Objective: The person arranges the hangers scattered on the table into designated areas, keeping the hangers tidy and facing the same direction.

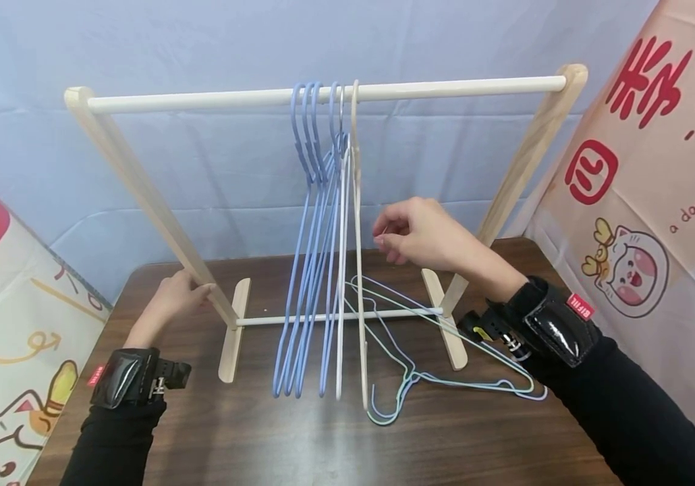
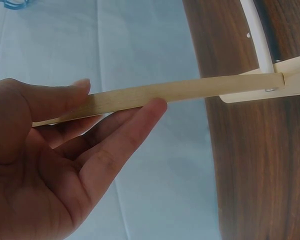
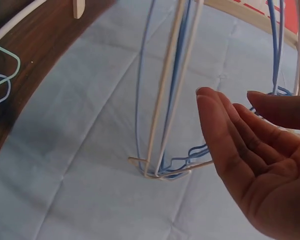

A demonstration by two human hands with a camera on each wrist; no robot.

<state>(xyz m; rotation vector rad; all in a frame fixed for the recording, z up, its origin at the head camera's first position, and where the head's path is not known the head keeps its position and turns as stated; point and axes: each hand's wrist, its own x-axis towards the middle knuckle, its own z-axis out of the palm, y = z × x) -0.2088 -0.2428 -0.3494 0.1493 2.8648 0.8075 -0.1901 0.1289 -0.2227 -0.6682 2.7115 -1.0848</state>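
My left hand [image 1: 174,297] holds the left wooden post [image 2: 190,90] of a clothes rack, thumb on one side and fingers on the other. From the rack's white top rod [image 1: 202,101] hang several blue hangers [image 1: 294,121], bunched near the middle. A white hanger [image 1: 341,283] and a cream hanger [image 1: 358,236] hang at their right side. Just right of the cream hanger is my right hand [image 1: 426,233], apart from it, fingers loosely bent. Nothing lies between its thumb and fingers in the right wrist view.
On the brown table [image 1: 202,432], pale green and blue hangers [image 1: 475,385] lie overlapping under the right forearm. A white lower bar [image 1: 262,321] joins the rack's wooden feet [image 1: 235,337]. Light blue cloth [image 1: 232,40] hangs behind, with printed cloth [image 1: 645,202] at the sides.
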